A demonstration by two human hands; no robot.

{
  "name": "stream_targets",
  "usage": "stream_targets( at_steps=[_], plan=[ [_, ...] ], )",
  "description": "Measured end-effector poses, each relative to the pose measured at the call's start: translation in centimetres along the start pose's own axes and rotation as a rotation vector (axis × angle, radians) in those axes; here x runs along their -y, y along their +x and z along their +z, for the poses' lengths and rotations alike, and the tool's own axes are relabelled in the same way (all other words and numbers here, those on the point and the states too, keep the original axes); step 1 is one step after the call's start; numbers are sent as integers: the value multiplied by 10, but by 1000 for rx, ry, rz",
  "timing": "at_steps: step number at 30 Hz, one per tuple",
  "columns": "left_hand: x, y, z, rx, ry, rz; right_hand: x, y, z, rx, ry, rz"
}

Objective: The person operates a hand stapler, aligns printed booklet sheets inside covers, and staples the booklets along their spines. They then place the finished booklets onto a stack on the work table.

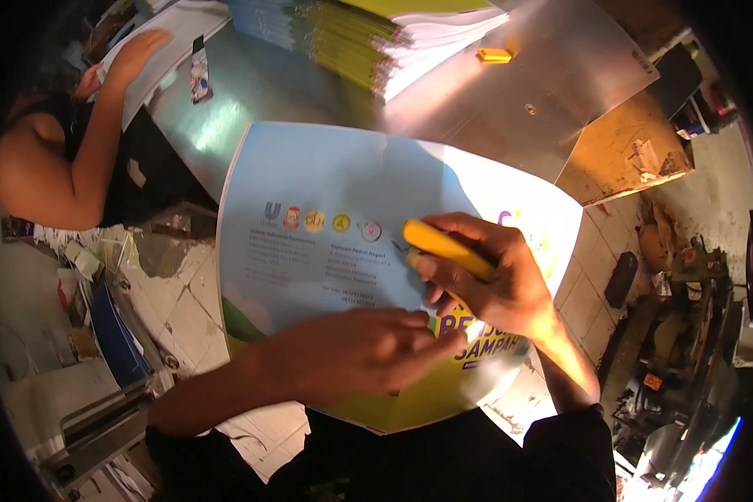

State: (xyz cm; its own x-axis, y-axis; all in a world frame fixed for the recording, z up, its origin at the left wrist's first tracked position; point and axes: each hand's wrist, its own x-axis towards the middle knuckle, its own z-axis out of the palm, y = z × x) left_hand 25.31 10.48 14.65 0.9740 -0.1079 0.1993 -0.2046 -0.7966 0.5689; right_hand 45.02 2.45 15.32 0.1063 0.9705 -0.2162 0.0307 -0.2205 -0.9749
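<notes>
A large printed sheet (309, 167), blue at the top and green at the lower edge, lies before me with its near part over my lap. Closed around a yellow utility knife (443, 248), my right hand (510, 280) is above the sheet's right half. The knife's small dark blade tip points left. My left hand (372, 347) is over the sheet's lower middle, its fingers stretched toward the right and partly bent. Nothing shows in that hand, though its underside is hidden.
Beyond the sheet is a shiny metal table (510, 109). It carries a stack of printed sheets (351, 46), a small yellow piece (494, 56) and a patterned phone-like slab (199, 71). Another person's arm (92, 159) rests on papers at the left. Dark machinery (669, 335) stands right.
</notes>
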Motion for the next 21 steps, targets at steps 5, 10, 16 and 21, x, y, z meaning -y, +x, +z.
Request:
stream_targets(
  at_steps=[5, 10, 16, 21],
  plan=[
    [-44, 14, -6, 173, 344, -19, -2, -3, 4, 21, -107, -88],
    [-51, 8, -10, 287, 347, -79, 0, -1, 16, 134, -257, -202],
    [-65, 17, -20, 586, 349, -165, 4, 2, 24, 174, -244, -233],
    [-41, -23, -15, 295, -7, -8, -1, 2, 22, 145, -224, -325]
  ],
)
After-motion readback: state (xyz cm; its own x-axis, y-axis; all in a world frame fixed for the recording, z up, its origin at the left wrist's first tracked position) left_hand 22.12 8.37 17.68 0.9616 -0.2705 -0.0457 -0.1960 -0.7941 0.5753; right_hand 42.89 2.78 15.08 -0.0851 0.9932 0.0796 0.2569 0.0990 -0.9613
